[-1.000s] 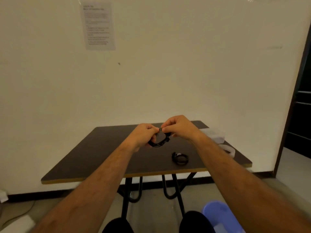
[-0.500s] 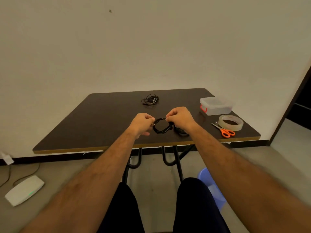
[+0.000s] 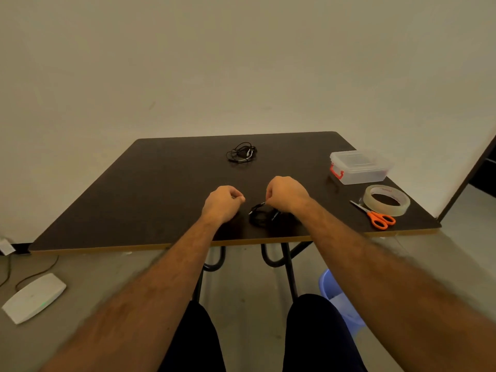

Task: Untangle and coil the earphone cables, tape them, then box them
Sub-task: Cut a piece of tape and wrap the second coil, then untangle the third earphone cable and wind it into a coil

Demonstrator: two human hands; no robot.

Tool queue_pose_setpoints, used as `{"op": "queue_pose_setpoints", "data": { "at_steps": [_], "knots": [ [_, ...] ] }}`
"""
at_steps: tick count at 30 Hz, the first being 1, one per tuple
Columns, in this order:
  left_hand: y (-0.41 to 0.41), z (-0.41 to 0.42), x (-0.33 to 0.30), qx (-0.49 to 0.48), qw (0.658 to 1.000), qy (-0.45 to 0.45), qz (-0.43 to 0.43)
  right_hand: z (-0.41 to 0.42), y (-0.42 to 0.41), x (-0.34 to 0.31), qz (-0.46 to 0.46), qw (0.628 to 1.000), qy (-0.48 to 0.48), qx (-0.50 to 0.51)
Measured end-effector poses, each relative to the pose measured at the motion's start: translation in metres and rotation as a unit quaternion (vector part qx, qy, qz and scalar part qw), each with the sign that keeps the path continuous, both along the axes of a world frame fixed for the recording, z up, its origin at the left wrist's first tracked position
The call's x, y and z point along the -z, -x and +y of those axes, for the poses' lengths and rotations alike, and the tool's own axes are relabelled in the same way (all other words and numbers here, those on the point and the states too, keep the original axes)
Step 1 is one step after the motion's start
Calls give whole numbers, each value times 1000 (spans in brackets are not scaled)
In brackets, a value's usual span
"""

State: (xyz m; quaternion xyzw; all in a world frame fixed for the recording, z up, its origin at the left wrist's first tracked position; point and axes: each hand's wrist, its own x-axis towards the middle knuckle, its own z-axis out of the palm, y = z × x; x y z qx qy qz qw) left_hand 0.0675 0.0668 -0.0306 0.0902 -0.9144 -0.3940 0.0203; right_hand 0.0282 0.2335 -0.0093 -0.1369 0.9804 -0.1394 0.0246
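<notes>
Two hands are seen low over the near edge of the dark table (image 3: 161, 189). The right hand (image 3: 287, 194) is curled, and the end of a black coiled earphone cable (image 3: 261, 214) is pinched at its fingertips, with the coil lying on the tabletop just below and between the two wrists. A second dark coil seems to be tucked right beside it under the right wrist, though the two cannot be cleanly told apart. The left hand (image 3: 222, 201) is held in a loose fist just left of the coil, clear of it, and nothing is seen gripped in it. Farther back, near the table's middle, a tangled earphone bundle (image 3: 241, 153) is left lying. Over at the right side, a clear lidded box (image 3: 359, 167) with a red latch is set, with a tape roll (image 3: 387, 200) nearer in and orange-handled scissors (image 3: 375, 214) touching the roll's near side.
</notes>
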Motion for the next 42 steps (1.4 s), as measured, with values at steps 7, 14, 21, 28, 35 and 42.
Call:
{"op": "queue_pose_setpoints", "data": {
  "at_steps": [7, 14, 21, 28, 35, 42],
  "knots": [
    [29, -11, 4, 12, 999, 29, 12, 1, 23, -11, 13, 1000, -24, -7],
    [77, -19, 5, 12, 994, 68, 89, -8, 70, -11, -1, 998, 62, -6],
    [155, -24, 0, 30, 981, 153, 118, -29, 144, -1, -23, 996, 80, -9],
    [219, -27, 10, 64, 966, 229, 98, -51, 203, 6, -21, 997, 54, -46],
    [245, -29, 23, 88, 950, 297, 46, -61, 219, 39, 5, 998, -20, -59],
    [219, -26, 6, 89, 963, 249, 51, -59, 192, 35, -17, 997, 23, -66]
  ]
}}
